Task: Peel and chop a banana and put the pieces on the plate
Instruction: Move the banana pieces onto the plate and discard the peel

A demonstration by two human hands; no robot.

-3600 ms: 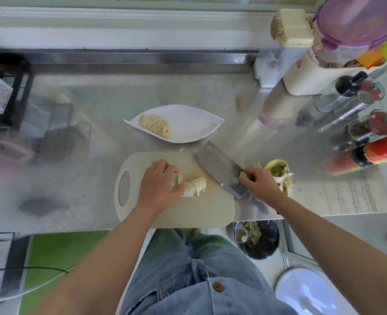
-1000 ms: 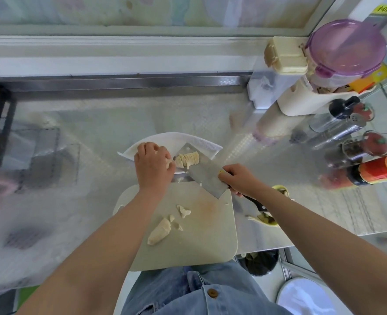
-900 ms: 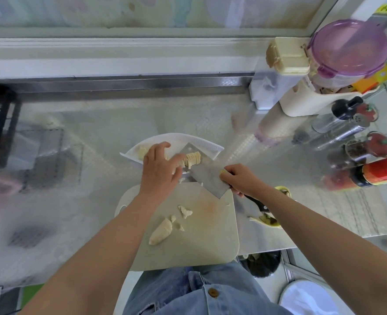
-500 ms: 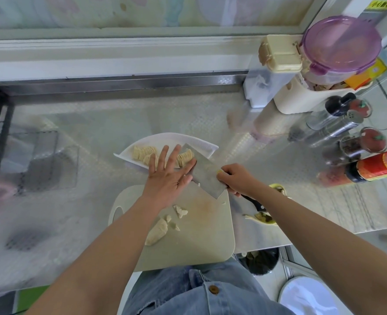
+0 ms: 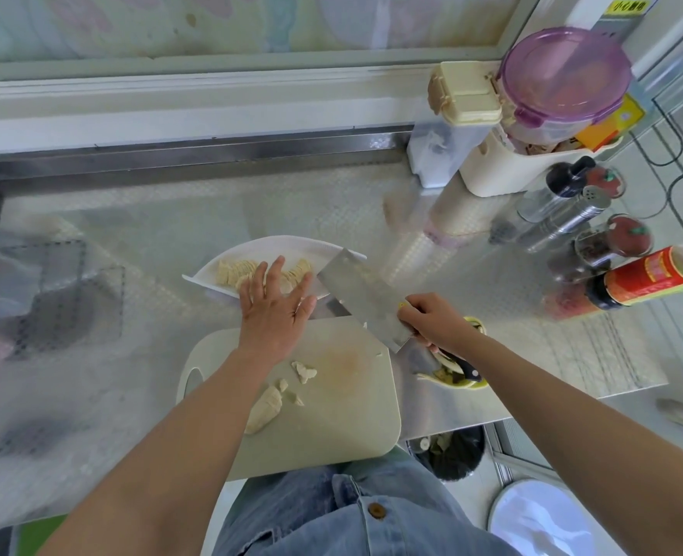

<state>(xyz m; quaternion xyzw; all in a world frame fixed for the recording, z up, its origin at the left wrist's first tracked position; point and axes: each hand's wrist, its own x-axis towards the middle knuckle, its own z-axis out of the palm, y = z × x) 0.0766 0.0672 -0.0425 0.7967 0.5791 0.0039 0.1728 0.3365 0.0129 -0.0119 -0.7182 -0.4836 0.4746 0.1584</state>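
Observation:
A white leaf-shaped plate [image 5: 275, 246] on the steel counter holds several banana slices [image 5: 235, 271]. My left hand [image 5: 273, 311] hovers over the plate's near rim with fingers spread and straight, holding nothing. My right hand [image 5: 436, 321] grips the handle of a cleaver [image 5: 361, 296], whose blade lies tilted above the plate's right end. On the pale cutting board [image 5: 331, 407] lie one larger banana piece [image 5: 263, 409] and a few small bits [image 5: 303, 371].
A small yellow bowl with banana peel [image 5: 458, 379] sits right of the board, under my right wrist. Spice jars and a red-labelled bottle [image 5: 648, 276] crowd the right side, storage containers [image 5: 564, 86] the back right. A bin [image 5: 452, 451] stands below the counter edge.
The slices carried on the cleaver blade have slid off onto the plate. My left hand has opened and drawn back a little; the blade is bare now.

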